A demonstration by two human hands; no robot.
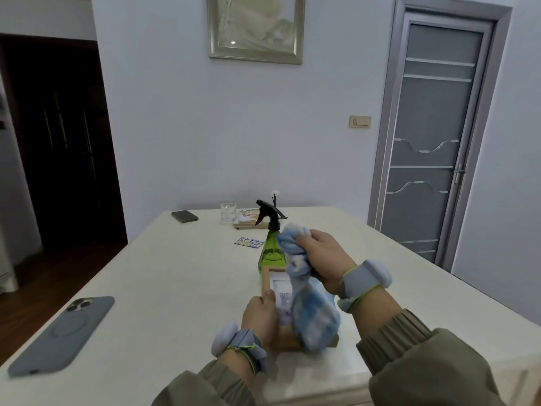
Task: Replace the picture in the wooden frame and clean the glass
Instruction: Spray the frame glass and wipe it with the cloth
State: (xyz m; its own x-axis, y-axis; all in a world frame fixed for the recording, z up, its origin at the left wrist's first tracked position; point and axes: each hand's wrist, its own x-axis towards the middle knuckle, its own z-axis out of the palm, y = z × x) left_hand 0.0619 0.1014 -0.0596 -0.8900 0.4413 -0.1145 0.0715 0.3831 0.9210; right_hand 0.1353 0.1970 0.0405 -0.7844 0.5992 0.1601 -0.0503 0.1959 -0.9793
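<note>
Frame [265, 284] of wood sits on the white table [175, 288] near its front edge, with a picture [281, 290] in it. Left hand [260, 315] grips the frame's left rail, thumb on top. Right hand [323, 259] clenches a blue cloth [314, 315] that hangs over the picture. A green spray bottle [270, 253] stands just behind.

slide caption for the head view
Left hand grips the wooden frame; right hand holds a blue cloth over it.

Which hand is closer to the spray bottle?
Right. The right hand, gripping the cloth, is beside the spray bottle; the left hand holds the wooden frame nearer the person.
</note>
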